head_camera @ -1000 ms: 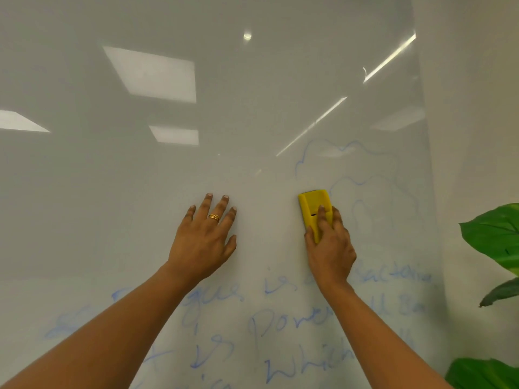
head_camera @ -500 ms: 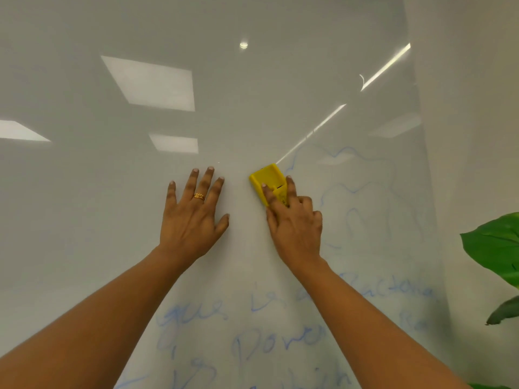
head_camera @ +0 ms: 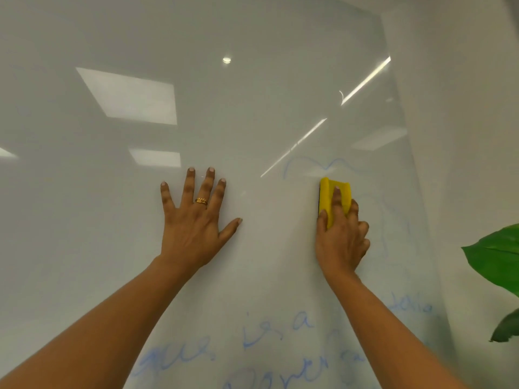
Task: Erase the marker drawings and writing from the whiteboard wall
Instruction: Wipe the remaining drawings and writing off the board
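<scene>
Whiteboard wall (head_camera: 252, 108) fills your view, glossy and pale, with ceiling lights mirrored in it. Your right hand (head_camera: 341, 240) has the yellow eraser (head_camera: 327, 196) pressed to the surface, thumb on its left edge, forefinger laid along its back, the other fingers curled round the right side. Its long axis stands near upright.

The relation that matters is this: the faint blue cloud outline (head_camera: 317, 164) arcs just above the eraser's top edge, and thinner blue lines trail down the board to the right of that hand. So the drawing lies up and to the right, and the right hand is much the nearer one. By my read, a short push upward meets the arc first.

Your left hand (head_camera: 193, 226), gold ring (head_camera: 201, 201) on it, is spread flat on bare board, well apart from any ink. It looks like a brace.

Below, between and under your forearms, the blue handwriting (head_camera: 280, 329) is untouched and smeary at the edges. A green leaf (head_camera: 497, 254) pokes in at far right, off the board.
</scene>
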A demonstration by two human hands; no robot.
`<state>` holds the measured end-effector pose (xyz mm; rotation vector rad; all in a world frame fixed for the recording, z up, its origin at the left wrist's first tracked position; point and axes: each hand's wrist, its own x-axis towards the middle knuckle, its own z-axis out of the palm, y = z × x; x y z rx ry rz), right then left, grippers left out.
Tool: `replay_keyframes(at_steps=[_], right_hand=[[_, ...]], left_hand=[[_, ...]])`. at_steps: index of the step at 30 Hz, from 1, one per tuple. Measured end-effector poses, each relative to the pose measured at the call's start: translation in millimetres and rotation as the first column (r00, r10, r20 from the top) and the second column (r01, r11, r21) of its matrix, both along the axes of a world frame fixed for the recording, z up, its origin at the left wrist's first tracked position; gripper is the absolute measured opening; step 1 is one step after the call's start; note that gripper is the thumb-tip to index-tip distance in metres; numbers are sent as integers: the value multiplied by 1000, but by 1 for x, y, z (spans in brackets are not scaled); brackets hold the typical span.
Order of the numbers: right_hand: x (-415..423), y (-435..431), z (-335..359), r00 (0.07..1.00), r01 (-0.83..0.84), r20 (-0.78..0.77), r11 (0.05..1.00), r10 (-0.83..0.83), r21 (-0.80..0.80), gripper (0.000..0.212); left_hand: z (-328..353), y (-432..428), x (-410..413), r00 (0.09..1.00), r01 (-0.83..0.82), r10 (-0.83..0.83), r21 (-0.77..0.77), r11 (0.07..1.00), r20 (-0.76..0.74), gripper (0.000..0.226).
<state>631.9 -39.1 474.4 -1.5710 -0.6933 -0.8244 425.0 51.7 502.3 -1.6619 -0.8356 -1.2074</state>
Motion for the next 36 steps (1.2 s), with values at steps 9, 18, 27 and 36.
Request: replay_keyframes(at_steps=[9,18,27,36], right_hand=[[-66,29,26,907,-16,421,996,-20,84,49],[-44,24,65,944,-26,329,1000,19,17,48],[25,9,42,986,-76,-127,973,106,218,42],[-11,13,47,986,-100,-110,973,124,207,44]], left_hand=[[5,7,7,999,47,-47,42,998,9,79],[5,8,6,999,45,-45,52,998,1,79],[2,8,7,999,46,-46,73,996,5,79],[3,7,8,999,50,-50,77,996,-7,78]])
